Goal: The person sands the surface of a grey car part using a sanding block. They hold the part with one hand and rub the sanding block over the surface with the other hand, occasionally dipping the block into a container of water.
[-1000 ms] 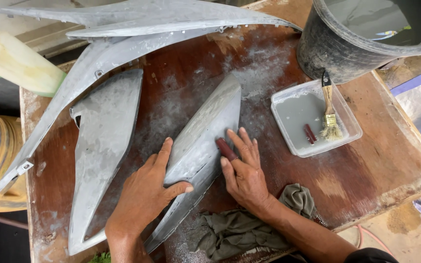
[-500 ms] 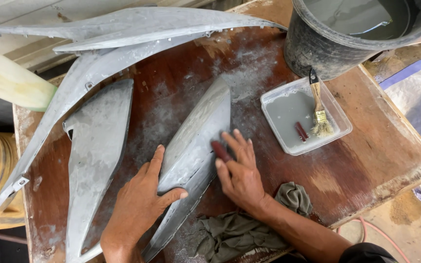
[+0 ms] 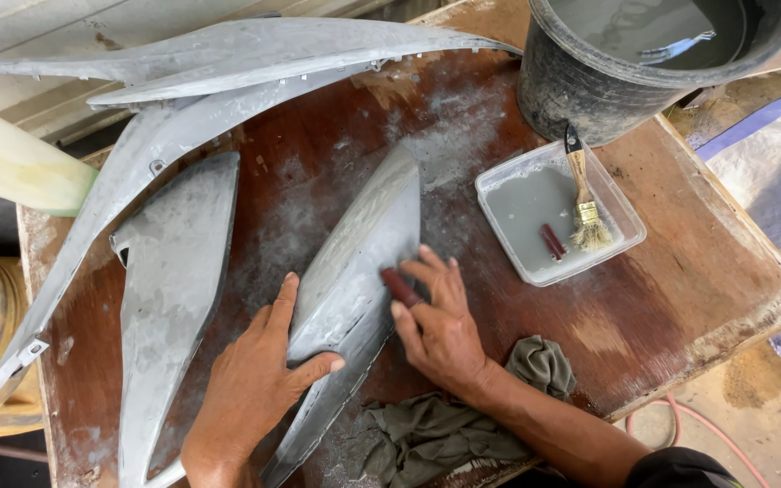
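Note:
A long grey pointed panel (image 3: 354,262) lies slanted across the middle of a worn brown wooden table (image 3: 680,271). My left hand (image 3: 255,380) lies flat on the panel's lower part, thumb spread over its face. My right hand (image 3: 436,325) presses a small dark red sanding piece (image 3: 401,287) against the panel's right edge, fingers bent over it.
Two more grey panels lie to the left: a flat one (image 3: 174,298) and a long curved one (image 3: 210,81) along the back. A clear tray (image 3: 621,239) of grey water holds a brush (image 3: 582,194). A black bucket (image 3: 589,90) stands behind it. A grey rag (image 3: 445,425) lies by my right wrist.
My right hand has slid with the sanding piece a little along the panel's edge. The left hand keeps its place on the panel. The camera view has shifted slightly.

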